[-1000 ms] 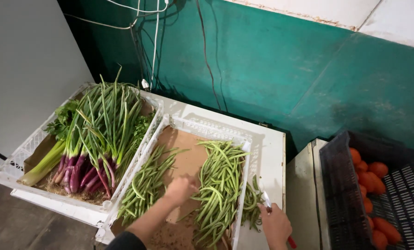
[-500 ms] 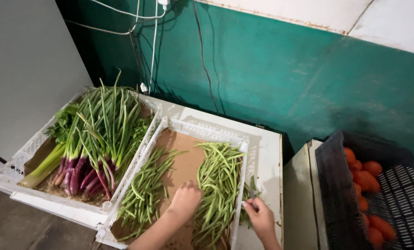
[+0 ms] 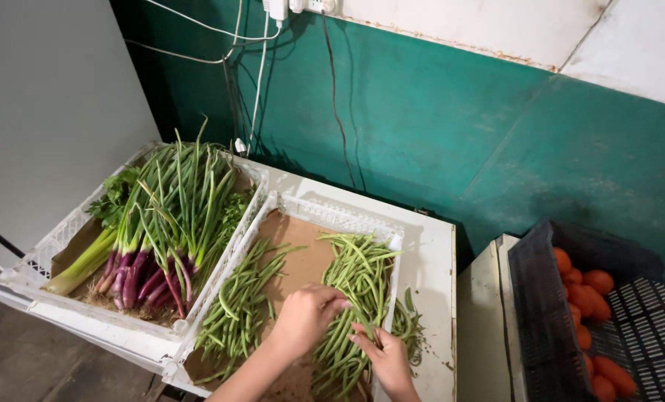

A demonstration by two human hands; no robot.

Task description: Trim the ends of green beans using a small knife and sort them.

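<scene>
Hands at the bean crate: my left hand (image 3: 306,313) rests curled on the right-hand pile of green beans (image 3: 355,298) in the white crate (image 3: 332,216) on the worktop (image 3: 429,260), while my right hand (image 3: 384,357) pinches a few pods. Spring onions (image 3: 161,223) fill the neighbouring crate (image 3: 49,246); orange fruit (image 3: 593,327) sits in a dark crate (image 3: 541,313) well apart.

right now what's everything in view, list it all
green beans: two piles, green, in the middle white crate
middle crate: one, white, brown lining
spring onions: one bunch, green tops and purple bulbs, left white crate
dark crate: one, right side
round orange produce: several, inside the dark crate
cables: several, white and black, on the green wall
left hand: on the right bean pile
right hand: fingers in the same pile
</scene>
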